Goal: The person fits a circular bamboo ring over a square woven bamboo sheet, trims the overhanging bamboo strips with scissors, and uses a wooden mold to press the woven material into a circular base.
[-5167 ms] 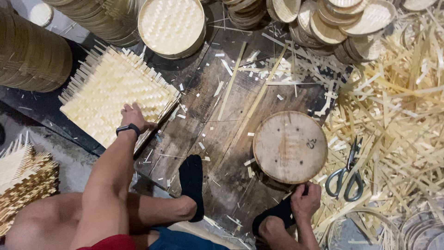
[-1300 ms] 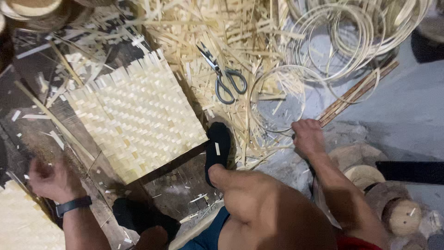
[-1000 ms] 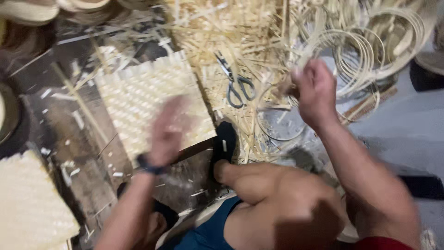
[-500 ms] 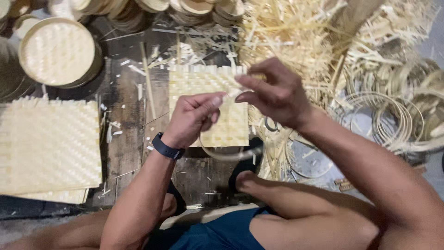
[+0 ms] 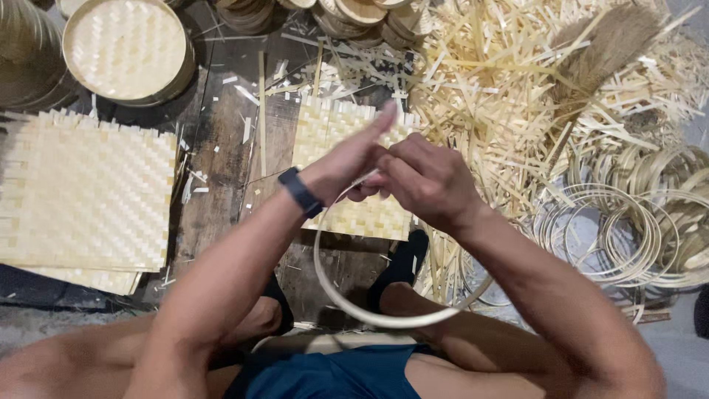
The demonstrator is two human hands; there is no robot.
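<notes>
The thin bamboo hoop [image 5: 384,319] hangs in the air in front of the person, its top pinched between both hands and its round body dropping toward the knees, so the ring lies below and nearer the body than the hands that hold it. It has no long axis to speak of, being a near circle, and it faces roughly up toward the camera. The right hand [image 5: 428,181] closes over the top of the ring with curled fingers. The left hand [image 5: 347,159] meets it from the other side, thumb and fingers pressed to the same spot, the index finger stretched out flat (a dark watch sits on that wrist). Both hands are equally near the hoop, touching it at one point on its upper arc.

Directly under the hands, on the dark wooden work board [image 5: 221,192], lies a small square woven mat [image 5: 347,133], just beyond the hoop. At the board's left edge lies a larger stack of woven mats [image 5: 88,196]. Near the far left corner sits a round woven tray [image 5: 124,48]. Off the board's right edge lie a pile of loose bamboo strips [image 5: 487,96] and, nearer, a heap of spare hoops [image 5: 628,229], with a straw broom [image 5: 598,55] on top of the strips.
</notes>
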